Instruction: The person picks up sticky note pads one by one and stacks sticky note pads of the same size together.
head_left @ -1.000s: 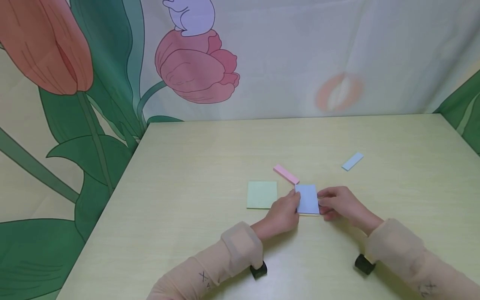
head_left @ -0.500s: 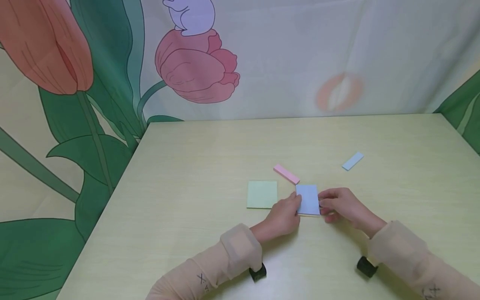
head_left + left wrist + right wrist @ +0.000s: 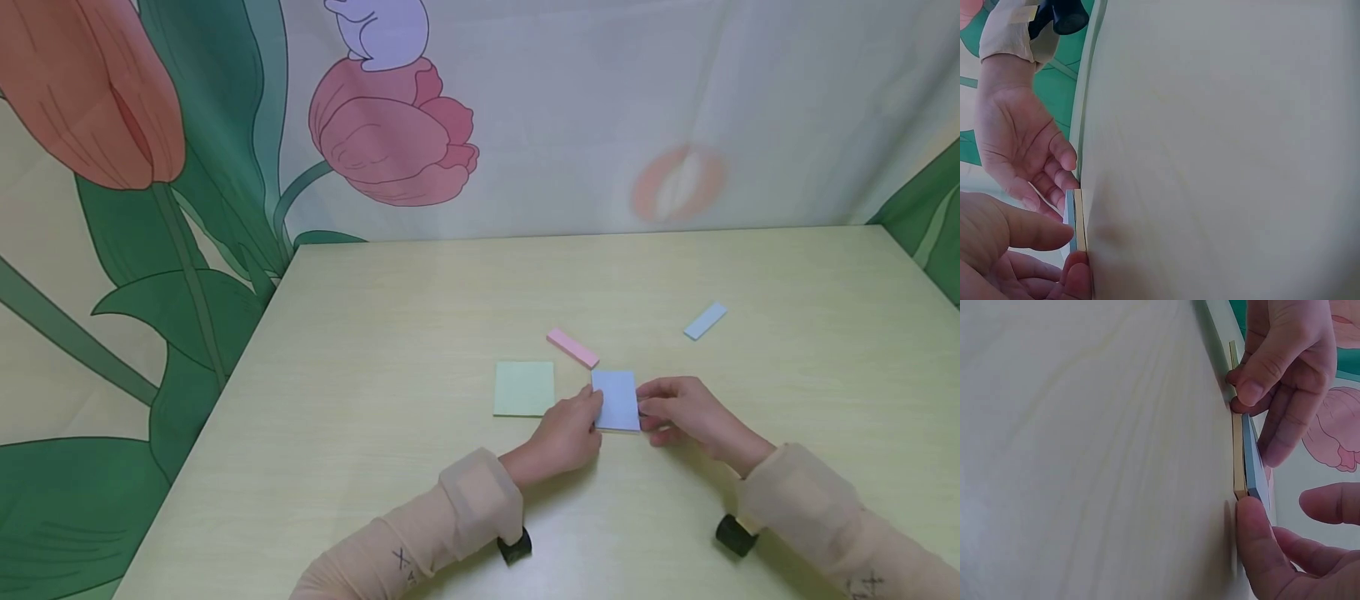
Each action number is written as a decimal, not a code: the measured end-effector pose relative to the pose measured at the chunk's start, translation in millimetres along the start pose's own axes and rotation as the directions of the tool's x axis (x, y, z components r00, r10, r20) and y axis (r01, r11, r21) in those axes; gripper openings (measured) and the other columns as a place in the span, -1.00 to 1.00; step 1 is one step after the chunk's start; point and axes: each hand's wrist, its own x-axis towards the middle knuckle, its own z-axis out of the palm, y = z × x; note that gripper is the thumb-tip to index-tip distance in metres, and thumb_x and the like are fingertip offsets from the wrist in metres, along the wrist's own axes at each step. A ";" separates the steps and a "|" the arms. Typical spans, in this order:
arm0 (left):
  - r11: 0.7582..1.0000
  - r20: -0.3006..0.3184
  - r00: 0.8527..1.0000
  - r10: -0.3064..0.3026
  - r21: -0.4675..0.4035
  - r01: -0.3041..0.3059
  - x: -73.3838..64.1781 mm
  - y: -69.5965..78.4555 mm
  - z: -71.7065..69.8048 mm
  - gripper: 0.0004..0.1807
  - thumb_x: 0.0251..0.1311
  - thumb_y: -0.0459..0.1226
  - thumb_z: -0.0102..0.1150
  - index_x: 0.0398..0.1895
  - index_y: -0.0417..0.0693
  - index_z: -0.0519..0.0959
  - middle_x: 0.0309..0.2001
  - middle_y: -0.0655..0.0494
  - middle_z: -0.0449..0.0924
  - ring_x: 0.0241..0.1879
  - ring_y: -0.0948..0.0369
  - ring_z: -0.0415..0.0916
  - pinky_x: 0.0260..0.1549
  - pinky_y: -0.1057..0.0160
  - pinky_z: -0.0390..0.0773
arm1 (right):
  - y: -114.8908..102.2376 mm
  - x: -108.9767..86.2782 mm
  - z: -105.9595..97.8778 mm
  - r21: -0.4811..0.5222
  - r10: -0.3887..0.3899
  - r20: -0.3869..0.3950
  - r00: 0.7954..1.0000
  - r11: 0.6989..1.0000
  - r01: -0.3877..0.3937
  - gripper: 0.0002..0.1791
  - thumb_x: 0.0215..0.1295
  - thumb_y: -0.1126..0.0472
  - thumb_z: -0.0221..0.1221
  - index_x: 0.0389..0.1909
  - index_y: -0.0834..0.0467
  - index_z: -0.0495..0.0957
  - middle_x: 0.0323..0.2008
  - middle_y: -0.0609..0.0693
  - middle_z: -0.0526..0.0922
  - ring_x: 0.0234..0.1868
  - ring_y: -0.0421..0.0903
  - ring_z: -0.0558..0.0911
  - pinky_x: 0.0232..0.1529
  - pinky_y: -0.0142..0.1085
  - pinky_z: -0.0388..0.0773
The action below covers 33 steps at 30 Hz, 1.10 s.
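A blue sticky note pad (image 3: 617, 400) lies over a yellowish pad (image 3: 1239, 456) on the table, their edges nearly lined up with a thin gap between them. My left hand (image 3: 568, 429) grips the stack's left side, its thumb on the blue pad's top edge in the head view. On the opposite side my right hand (image 3: 686, 415) touches the right edge; in the right wrist view one fingertip (image 3: 1252, 515) rests against the lower pad's end while another finger stands apart from the stack. A green sticky note pad (image 3: 523, 388) lies just left of the left hand.
A narrow pink strip pad (image 3: 573, 347) lies slantwise behind the stack, one end close to the blue pad's corner. Farther back to the right is a narrow light blue strip pad (image 3: 705, 321). A flower-print curtain (image 3: 555, 117) hangs behind the table's (image 3: 360, 375) far edge.
Both hands and the stack have shifted very slightly to the right and nearer. Less of the yellowish pad shows below the blue one. The other pads have not moved.
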 end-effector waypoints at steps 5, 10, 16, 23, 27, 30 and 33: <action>1.000 -0.005 1.000 -0.002 -0.022 0.002 -0.5 -1.2 -0.2 -0.60 0.09 -0.40 -0.02 0.06 -0.28 0.34 -0.05 -0.02 0.42 -0.32 0.26 0.37 -0.31 0.45 0.41 | -0.2 -1.2 -0.9 0.016 -0.028 -0.016 0.999 0.999 0.028 -0.53 0.25 0.24 -0.05 0.12 0.43 0.22 -0.06 0.24 0.45 -0.33 -0.20 0.54 -0.29 -0.31 0.57; 0.991 -0.014 0.999 -0.031 -0.129 0.029 1.5 -5.4 2.3 -0.72 0.06 -0.42 -0.03 -0.11 -0.22 0.36 -0.38 0.10 0.34 -0.45 0.26 0.27 -0.49 0.46 0.30 | -2.5 -2.9 -1.7 0.028 -0.073 -0.043 0.996 0.997 0.074 -0.48 0.23 0.23 -0.05 0.16 0.42 0.19 0.11 0.32 0.32 -0.19 -0.18 0.52 -0.12 -0.32 0.52; 0.892 0.031 0.985 -0.171 -0.420 0.168 5.5 -6.8 2.5 -0.53 0.09 -0.41 -0.10 0.15 -0.20 0.26 -0.05 0.03 0.47 -0.02 0.25 0.38 -0.07 0.34 0.41 | -4.5 -3.3 -1.9 0.042 -0.069 -0.039 0.997 0.997 0.071 -0.46 0.25 0.20 -0.05 0.20 0.38 0.16 0.17 0.30 0.28 -0.08 -0.12 0.49 -0.04 -0.28 0.48; 0.809 0.050 0.973 -0.225 -0.548 0.215 7.0 -5.3 -0.3 -0.37 0.07 -0.44 -0.09 0.30 -0.19 0.11 0.23 -0.05 0.28 0.19 0.19 0.25 0.12 0.22 0.31 | -3.4 -2.5 -1.7 0.063 -0.066 -0.033 0.997 0.996 0.068 -0.46 0.25 0.19 -0.05 0.19 0.38 0.17 0.17 0.30 0.28 -0.08 -0.11 0.49 -0.07 -0.27 0.50; 0.789 0.037 0.975 -0.217 -0.581 0.198 7.2 -5.9 0.2 -0.37 0.05 -0.48 -0.09 0.28 -0.21 0.14 0.22 -0.06 0.29 0.16 0.18 0.27 0.08 0.22 0.35 | -3.3 -2.7 -1.5 0.075 -0.068 -0.029 0.997 0.995 0.070 -0.46 0.25 0.18 -0.06 0.19 0.38 0.16 0.17 0.30 0.27 -0.10 -0.13 0.50 -0.07 -0.25 0.50; 0.764 0.044 0.973 -0.225 -0.612 0.204 8.2 -6.0 1.4 -0.37 0.05 -0.49 -0.09 0.28 -0.19 0.15 0.22 -0.05 0.30 0.16 0.16 0.29 0.06 0.24 0.37 | -3.3 -3.3 -1.3 0.086 -0.071 -0.025 0.997 0.994 0.073 -0.46 0.25 0.19 -0.06 0.20 0.38 0.14 0.17 0.31 0.26 -0.11 -0.14 0.51 -0.07 -0.24 0.50; 0.738 0.051 0.973 -0.225 -0.643 0.205 8.9 -6.7 2.8 -0.38 0.05 -0.50 -0.09 0.28 -0.19 0.15 0.21 -0.05 0.30 0.15 0.15 0.31 0.04 0.25 0.40 | -3.5 -4.4 -1.1 0.093 -0.073 -0.021 0.997 0.993 0.075 -0.45 0.26 0.18 -0.07 0.21 0.38 0.13 0.18 0.31 0.25 -0.09 -0.12 0.51 -0.07 -0.23 0.50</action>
